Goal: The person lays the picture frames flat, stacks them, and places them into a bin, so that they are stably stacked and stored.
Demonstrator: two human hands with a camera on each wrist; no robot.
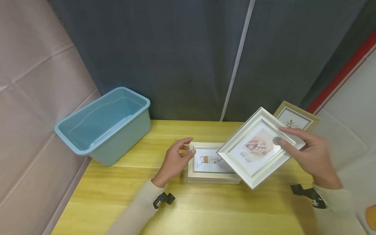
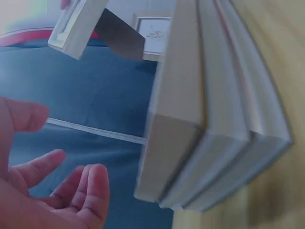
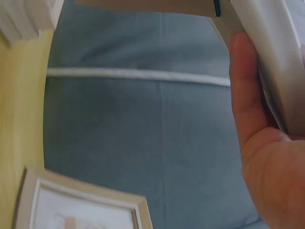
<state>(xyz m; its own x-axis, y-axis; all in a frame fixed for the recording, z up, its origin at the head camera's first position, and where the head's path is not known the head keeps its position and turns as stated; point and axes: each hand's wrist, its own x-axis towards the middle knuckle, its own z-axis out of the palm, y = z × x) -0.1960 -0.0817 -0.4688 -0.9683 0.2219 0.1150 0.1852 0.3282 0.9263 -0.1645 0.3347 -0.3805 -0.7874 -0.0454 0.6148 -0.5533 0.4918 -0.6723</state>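
Observation:
My right hand [image 1: 312, 153] grips a white picture frame [image 1: 255, 147] by its right corner, thumb on the front and fingers behind. The frame is tilted and shows a pink flower print with a round grey sticker. It overlaps the right end of a stack of picture frames [image 1: 205, 178] in the head view. The stack's top frame has a deer-and-flowers print. Beside the stack's left end is my left hand [image 1: 174, 160], fingers loosely curved. In the left wrist view a gap shows between this left hand [image 2: 57, 186] and the three stacked frames [image 2: 181, 119].
Behind the held frame stands a tan picture frame [image 1: 295, 117] with a leafy print, partly covered. A blue plastic bin [image 1: 123, 140] sits at the back left of the yellow wooden table [image 1: 117, 199]. A dark curtain [image 1: 176, 58] hangs along the back.

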